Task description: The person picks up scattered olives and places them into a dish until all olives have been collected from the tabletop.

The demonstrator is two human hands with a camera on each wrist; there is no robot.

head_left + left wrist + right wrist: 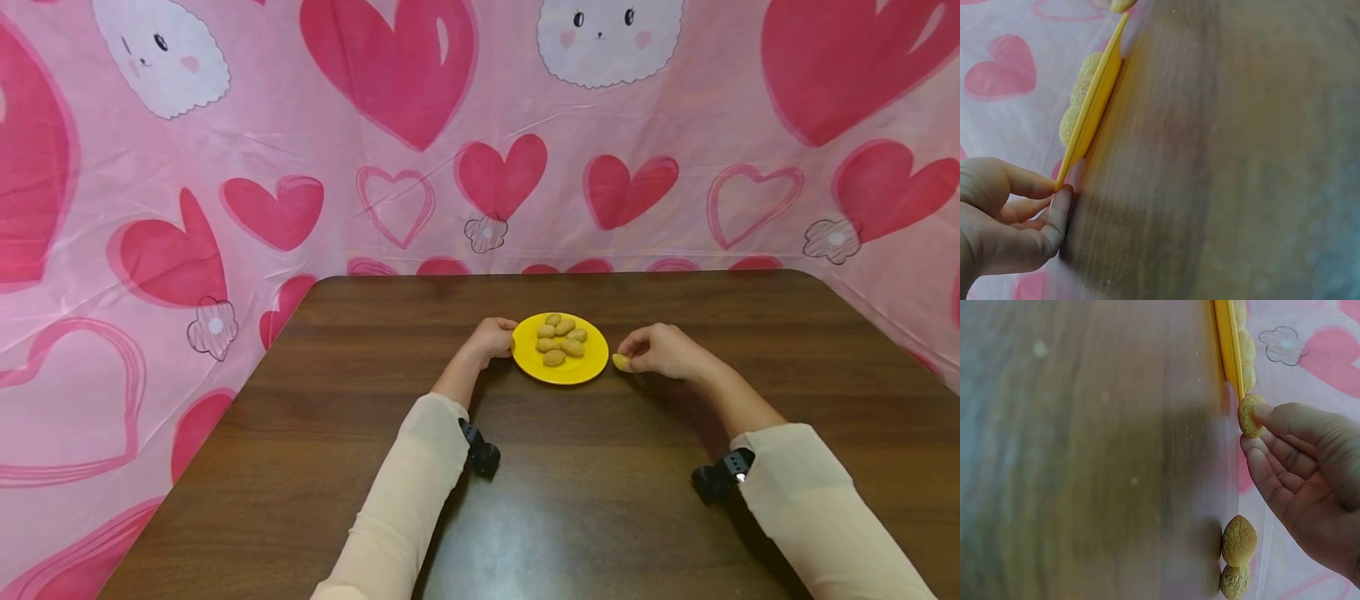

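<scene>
A round yellow plate [525, 367] stands toward the far side of the table, bearing several tan oval pieces [573, 347] that look like small biscuits. My left hand [492, 340] pinches its left rim between thumb and fingers, as the left wrist view shows at the plate edge [1094, 94]. Just off the plate's right side, my right hand [663, 352] pinches one such oval biscuit [1250, 415] between thumb and fingertips. In the right wrist view this biscuit overlaps the end of the plate's rim [1233, 344].
Two more oval biscuits, one smooth [1239, 541] and one wrinkled [1235, 582], lie on the table beyond my right hand; the head view hides them. The brown wooden table [375, 500] meets a pink heart-patterned cloth [420, 200] along its far edge.
</scene>
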